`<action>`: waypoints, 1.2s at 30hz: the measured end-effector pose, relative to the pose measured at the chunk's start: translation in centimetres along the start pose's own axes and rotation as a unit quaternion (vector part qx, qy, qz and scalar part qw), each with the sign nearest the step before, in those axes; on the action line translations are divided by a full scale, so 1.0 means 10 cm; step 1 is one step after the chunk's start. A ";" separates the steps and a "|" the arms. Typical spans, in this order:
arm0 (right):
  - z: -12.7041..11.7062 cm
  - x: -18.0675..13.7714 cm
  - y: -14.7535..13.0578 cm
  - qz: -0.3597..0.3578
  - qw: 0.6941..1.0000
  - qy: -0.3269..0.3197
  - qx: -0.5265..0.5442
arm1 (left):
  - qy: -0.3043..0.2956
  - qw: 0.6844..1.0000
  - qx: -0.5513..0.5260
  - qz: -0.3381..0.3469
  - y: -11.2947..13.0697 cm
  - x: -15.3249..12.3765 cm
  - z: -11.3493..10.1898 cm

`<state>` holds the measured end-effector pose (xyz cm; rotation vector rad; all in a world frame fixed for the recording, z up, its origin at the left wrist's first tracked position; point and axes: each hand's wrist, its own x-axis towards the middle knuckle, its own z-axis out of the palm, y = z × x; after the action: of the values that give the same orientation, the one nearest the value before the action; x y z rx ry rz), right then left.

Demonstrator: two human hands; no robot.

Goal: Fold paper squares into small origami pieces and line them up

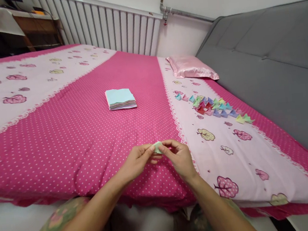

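Observation:
Between my two hands is a small pale green piece of folded paper (157,147), held above the near edge of the bed. My left hand (139,159) pinches its left side between thumb and fingers. On its right side my right hand (179,157) has its thumb pressed over the paper, fingers curled behind. The paper's lower part is partly covered by the thumbs. Farther off lies a stack of square coloured paper (120,99) with a light blue sheet on top. To the right, several small folded paper pieces (214,105) in many colours stand in rows.
A pink dotted bedspread (89,137) with printed tree bands covers the bed. A shiny pink pillow (191,67) lies by the grey padded headboard (270,61). Behind are a white radiator (110,24) and a pipe (187,14). A desk (32,27) stands far left.

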<state>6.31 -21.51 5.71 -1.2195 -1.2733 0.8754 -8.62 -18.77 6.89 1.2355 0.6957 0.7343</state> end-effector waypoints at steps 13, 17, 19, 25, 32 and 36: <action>0.00 -0.03 -0.04 -0.016 0.999 -0.030 0.021 | 0.015 0.986 0.163 0.031 -0.06 -0.01 -0.03; 0.01 -0.03 -0.02 -0.010 0.999 -0.034 0.017 | 0.020 0.987 0.160 0.014 -0.08 0.00 -0.04; 0.02 -0.04 -0.03 -0.002 0.999 -0.041 0.008 | 0.016 0.983 0.181 0.013 -0.08 -0.01 -0.04; 0.02 -0.03 -0.06 0.001 0.999 -0.039 -0.012 | 0.050 0.961 0.270 0.034 -0.07 -0.02 -0.03; 0.01 0.00 0.00 0.073 0.994 -0.016 0.074 | 0.124 0.985 0.116 0.031 -0.03 0.02 -0.01; 0.02 0.00 0.01 0.095 0.990 -0.039 0.097 | 0.149 0.983 0.091 0.047 -0.01 0.01 0.00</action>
<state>6.15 -21.45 5.56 -1.1728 -1.1168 1.1676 -8.59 -18.68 6.81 1.3460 0.9730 0.9637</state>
